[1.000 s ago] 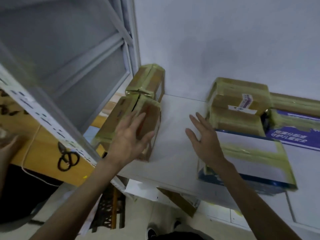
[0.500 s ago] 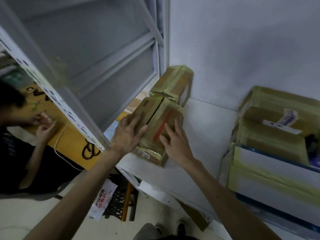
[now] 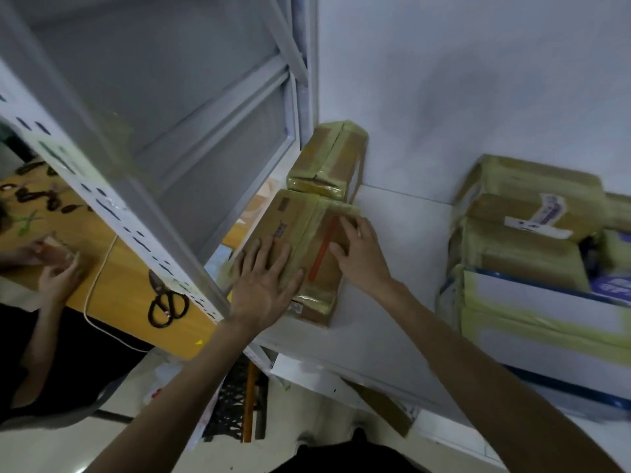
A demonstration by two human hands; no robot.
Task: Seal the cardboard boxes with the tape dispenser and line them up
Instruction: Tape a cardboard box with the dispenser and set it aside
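A taped brown cardboard box [image 3: 300, 230] with a red stripe lies on the white shelf [image 3: 403, 254], near its left edge. My left hand [image 3: 264, 283] lies flat on the box's near left top, fingers spread and straight. My right hand [image 3: 358, 250] rests on the box's right side, fingers laid over the top edge. Behind it, against the wall, sits a second taped box [image 3: 329, 162], touching the first. No tape dispenser is in view.
Several taped boxes [image 3: 526, 227] are stacked at the shelf's right. A grey metal rack frame [image 3: 143, 186] slants at the left. Beyond it, another person's hands [image 3: 56, 268] work at a wooden table with black scissors [image 3: 167, 302] on it.
My right hand came over from the right stack onto the red-striped box. The view swung left and closer. My left hand stayed on the box top.
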